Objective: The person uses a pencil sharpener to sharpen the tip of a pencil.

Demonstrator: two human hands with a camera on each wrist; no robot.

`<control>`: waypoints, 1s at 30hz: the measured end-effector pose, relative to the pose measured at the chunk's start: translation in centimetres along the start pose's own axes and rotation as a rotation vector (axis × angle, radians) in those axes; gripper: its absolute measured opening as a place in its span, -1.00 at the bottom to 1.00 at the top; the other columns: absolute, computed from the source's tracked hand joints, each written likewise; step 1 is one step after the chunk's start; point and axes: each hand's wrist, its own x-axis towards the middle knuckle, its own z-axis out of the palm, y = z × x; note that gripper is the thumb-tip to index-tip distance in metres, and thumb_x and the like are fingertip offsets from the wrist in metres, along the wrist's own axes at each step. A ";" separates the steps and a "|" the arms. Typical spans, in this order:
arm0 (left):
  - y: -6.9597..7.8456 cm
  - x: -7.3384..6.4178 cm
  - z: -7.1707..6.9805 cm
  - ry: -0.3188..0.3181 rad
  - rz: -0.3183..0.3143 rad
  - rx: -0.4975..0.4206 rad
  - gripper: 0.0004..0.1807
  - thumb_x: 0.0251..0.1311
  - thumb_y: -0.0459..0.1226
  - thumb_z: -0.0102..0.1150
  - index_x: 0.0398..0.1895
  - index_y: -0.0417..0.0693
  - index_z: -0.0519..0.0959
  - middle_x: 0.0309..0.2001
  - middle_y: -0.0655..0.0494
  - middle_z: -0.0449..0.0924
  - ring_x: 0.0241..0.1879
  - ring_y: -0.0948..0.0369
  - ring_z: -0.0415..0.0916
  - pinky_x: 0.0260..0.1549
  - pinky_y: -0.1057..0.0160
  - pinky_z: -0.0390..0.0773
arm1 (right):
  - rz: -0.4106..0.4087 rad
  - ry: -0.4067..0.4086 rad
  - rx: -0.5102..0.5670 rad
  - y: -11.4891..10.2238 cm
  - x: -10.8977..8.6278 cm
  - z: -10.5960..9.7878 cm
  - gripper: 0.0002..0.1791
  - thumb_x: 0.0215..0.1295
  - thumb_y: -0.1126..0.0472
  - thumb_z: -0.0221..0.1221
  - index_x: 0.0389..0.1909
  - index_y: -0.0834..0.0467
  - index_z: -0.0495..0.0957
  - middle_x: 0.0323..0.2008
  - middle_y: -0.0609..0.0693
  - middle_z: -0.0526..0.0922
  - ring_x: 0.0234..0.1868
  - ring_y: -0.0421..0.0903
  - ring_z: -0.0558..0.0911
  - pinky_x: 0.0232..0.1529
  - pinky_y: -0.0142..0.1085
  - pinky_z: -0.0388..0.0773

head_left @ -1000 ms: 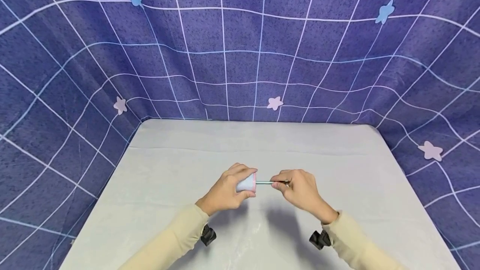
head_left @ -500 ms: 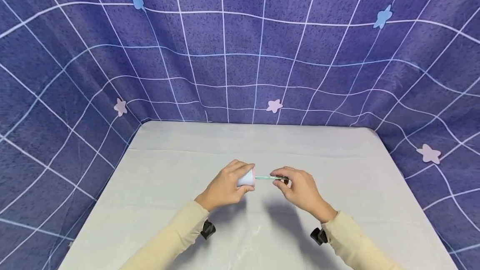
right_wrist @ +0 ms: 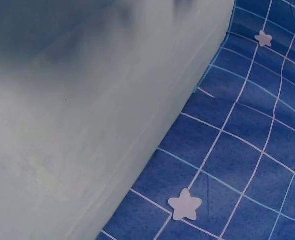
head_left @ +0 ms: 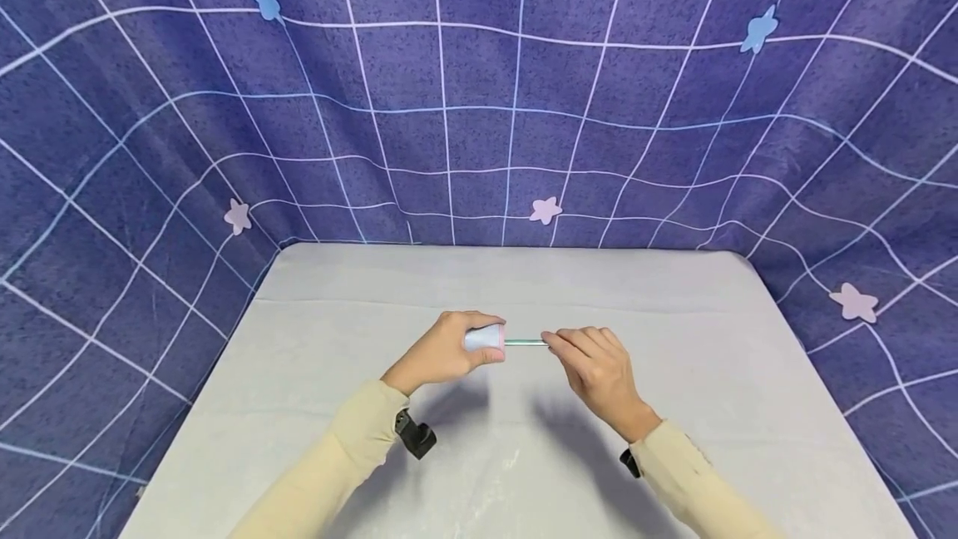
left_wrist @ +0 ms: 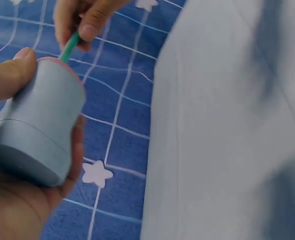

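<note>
Facing a purple, grid-lined curtain [head_left: 135, 165] beyond the left edge of the white worktop [head_left: 337, 281]. Reaching over the worktop with a cream sleeve [head_left: 329, 456], wearing a dark device [head_left: 416, 434] at the cuff. Gripping a light blue container [head_left: 481, 338] in the left hand [head_left: 437, 346], clamping thumb and fingers around its opposite sides. Holding the container sideways above the worktop, about midway between left and right edges and short of the far edge. Nestling the container's base toward the palm and pointing its pink rim toward the right hand [head_left: 595, 368]. Spanning the gap between rim and right fingertips with a thin green stick [head_left: 525, 343]. Meeting the rim at the stick's left end, hiding any length inside. Pinching the stick's right part between thumb and fingers of the right hand, tips together. Casting soft shadows below both hands. Reaching farther right with the other cream sleeve [head_left: 696, 481], toward the worktop's right side.
</note>
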 end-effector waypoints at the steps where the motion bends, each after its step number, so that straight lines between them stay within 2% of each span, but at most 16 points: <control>1: 0.0 -0.1 -0.2 -0.018 -0.016 -0.052 -0.56 0.11 -0.21 0.32 0.04 -0.24 0.58 -0.18 -0.03 0.68 -0.34 0.29 0.51 -0.30 0.36 0.53 | -0.023 0.016 -0.008 0.0 0.2 0.1 -0.76 0.40 0.22 0.04 -0.23 0.14 0.70 -0.42 -0.06 0.68 -0.49 -0.12 0.55 -0.51 -0.34 0.32; 5: 0.0 -0.3 -1.1 -0.087 -0.058 -0.261 -0.60 0.19 -0.27 0.24 0.03 -0.36 0.56 -0.26 -0.12 0.71 -0.27 0.28 0.61 -0.15 0.30 0.58 | -0.102 0.063 -0.056 0.1 0.9 0.4 -0.79 0.35 0.26 0.08 -0.26 0.13 0.71 -0.45 -0.07 0.67 -0.53 -0.13 0.53 -0.52 -0.35 0.30; 7: 0.0 -0.3 -1.3 -0.107 -0.064 -0.295 -0.61 0.20 -0.28 0.23 0.03 -0.37 0.55 -0.27 -0.12 0.71 -0.23 0.28 0.63 -0.10 0.29 0.57 | -0.122 0.071 -0.068 0.0 1.2 0.5 -0.79 0.35 0.25 0.08 -0.29 0.12 0.71 -0.46 -0.09 0.66 -0.56 -0.14 0.50 -0.54 -0.37 0.27; 11: 0.0 -0.2 -1.0 -0.087 -0.034 -0.204 -0.62 0.15 -0.26 0.29 -0.01 -0.30 0.59 -0.28 -0.05 0.71 -0.27 0.31 0.58 -0.16 0.32 0.56 | -0.106 0.065 -0.026 -0.1 1.5 0.5 -0.75 0.38 0.19 0.06 -0.36 0.13 0.69 -0.51 -0.12 0.63 -0.64 -0.18 0.42 -0.62 -0.42 0.18; 15: -0.1 -0.4 -0.1 -0.021 -0.020 -0.103 -0.62 0.04 -0.31 0.36 -0.02 -0.23 0.61 -0.24 -0.01 0.66 -0.35 0.29 0.48 -0.32 0.35 0.53 | -0.017 -0.023 0.073 -0.3 1.3 0.3 -0.74 0.37 0.15 0.09 -0.40 0.12 0.70 -0.56 -0.15 0.60 -0.70 -0.26 0.34 -0.69 -0.49 0.15; 18: -0.3 -0.8 0.8 0.021 0.002 -0.050 -0.56 -0.01 -0.34 0.38 0.01 -0.21 0.59 -0.22 0.01 0.64 -0.36 0.26 0.44 -0.37 0.37 0.49 | 0.104 -0.150 0.172 -0.4 1.1 -0.1 -0.85 0.24 0.19 0.21 -0.43 0.12 0.71 -0.60 -0.18 0.59 -0.71 -0.34 0.31 -0.72 -0.57 0.18; 20: -0.6 -1.1 1.5 0.050 0.037 -0.002 -0.52 -0.03 -0.34 0.40 0.04 -0.20 0.58 -0.21 0.04 0.62 -0.34 0.26 0.44 -0.38 0.38 0.48 | 0.227 -0.274 0.245 -0.5 1.1 -0.6 -0.94 0.13 0.24 0.28 -0.43 0.10 0.72 -0.61 -0.21 0.58 -0.72 -0.40 0.28 -0.71 -0.58 0.20; 22: -0.8 -1.4 2.2 0.088 0.093 0.073 -0.48 -0.05 -0.30 0.42 0.07 -0.21 0.56 -0.17 0.06 0.61 -0.28 0.25 0.44 -0.34 0.37 0.49 | 0.379 -0.417 0.326 -0.5 1.3 -1.0 -0.94 0.08 0.27 0.32 -0.41 0.09 0.74 -0.59 -0.22 0.60 -0.72 -0.43 0.26 -0.71 -0.55 0.20; 25: -1.1 -1.8 3.0 0.150 0.221 0.212 -0.43 -0.06 -0.26 0.45 0.09 -0.23 0.54 -0.11 0.05 0.59 -0.18 0.24 0.43 -0.25 0.33 0.51 | 0.638 -0.619 0.495 -0.2 1.7 -1.5 -0.91 0.11 0.29 0.30 -0.36 0.13 0.75 -0.57 -0.16 0.64 -0.71 -0.42 0.24 -0.69 -0.49 0.19; 27: -1.3 -1.9 3.5 0.187 0.323 0.310 -0.40 -0.09 -0.25 0.46 0.08 -0.25 0.54 -0.08 0.04 0.58 -0.13 0.22 0.42 -0.18 0.32 0.52 | 0.782 -0.708 0.651 0.2 1.7 -1.6 -0.88 0.15 0.33 0.26 -0.33 0.25 0.73 -0.56 -0.06 0.66 -0.69 -0.39 0.29 -0.67 -0.47 0.22; 30: -1.7 -2.0 4.1 0.238 0.474 0.430 -0.39 -0.13 -0.27 0.49 0.05 -0.29 0.53 -0.08 0.01 0.56 -0.13 0.19 0.42 -0.16 0.33 0.53 | 0.895 -0.779 0.829 0.7 1.5 -1.5 -0.85 0.16 0.41 0.21 -0.32 0.42 0.68 -0.60 0.01 0.61 -0.65 -0.35 0.36 -0.63 -0.47 0.29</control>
